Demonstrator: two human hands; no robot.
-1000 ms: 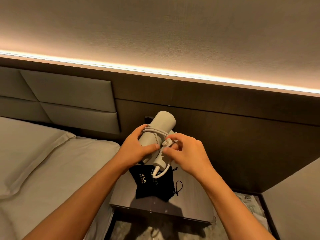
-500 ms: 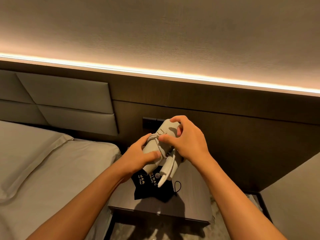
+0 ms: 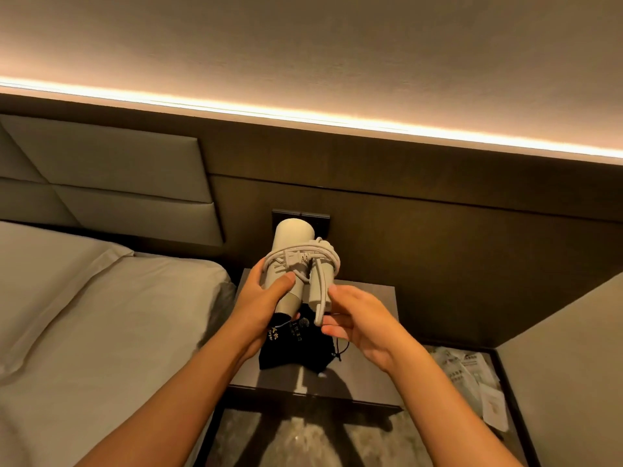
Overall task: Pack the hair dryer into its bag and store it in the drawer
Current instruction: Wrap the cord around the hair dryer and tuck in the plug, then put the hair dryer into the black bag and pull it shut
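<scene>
A pale grey hair dryer (image 3: 292,242) is held upright over the nightstand, its folded handle beside the barrel. Its cord (image 3: 305,257) is wound around the body with the plug tucked on top. My left hand (image 3: 261,298) grips the lower barrel, thumb across the front. To the right, just below the handle, my right hand (image 3: 357,318) is open with fingers apart; the cord's hanging loop ends at its fingertips. Flat on the nightstand (image 3: 371,298) beneath both hands lies a black drawstring bag (image 3: 296,348) with gold lettering. I see no drawer front.
A bed with a pale pillow (image 3: 50,284) lies at the left, close to the nightstand. A dark socket panel (image 3: 320,219) sits on the wall behind the dryer. Papers (image 3: 472,375) lie on a low dark surface at the right. Patterned carpet (image 3: 303,443) shows below.
My right hand has let go of the dryer's top and dropped to below the handle, now open. The plug is now tucked under the wound cord. The left hand keeps its hold.
</scene>
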